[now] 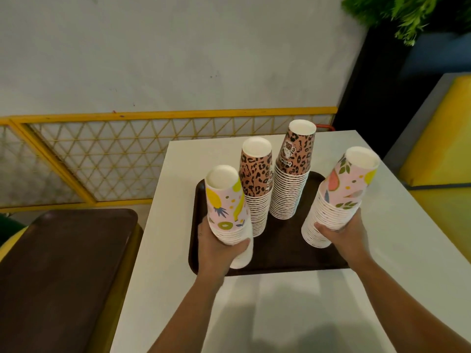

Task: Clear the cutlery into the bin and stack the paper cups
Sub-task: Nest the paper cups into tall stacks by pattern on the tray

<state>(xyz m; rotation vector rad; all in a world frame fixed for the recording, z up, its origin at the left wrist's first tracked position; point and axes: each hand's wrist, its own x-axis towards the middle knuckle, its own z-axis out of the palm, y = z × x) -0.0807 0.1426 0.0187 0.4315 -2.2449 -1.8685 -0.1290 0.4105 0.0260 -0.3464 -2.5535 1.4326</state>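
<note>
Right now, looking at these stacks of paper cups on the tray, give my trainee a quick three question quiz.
1. True or false: the left hand grips a leopard-print stack.
2. How many stacks of upside-down paper cups are there?
3. What do the two leopard-print paper cup stacks stand on: A the dark brown rectangular plastic tray, B the white square table?

Key: 1 false, it grips a fruit-print paper cup stack, as does the right hand. 2 four. 3 A.
</note>
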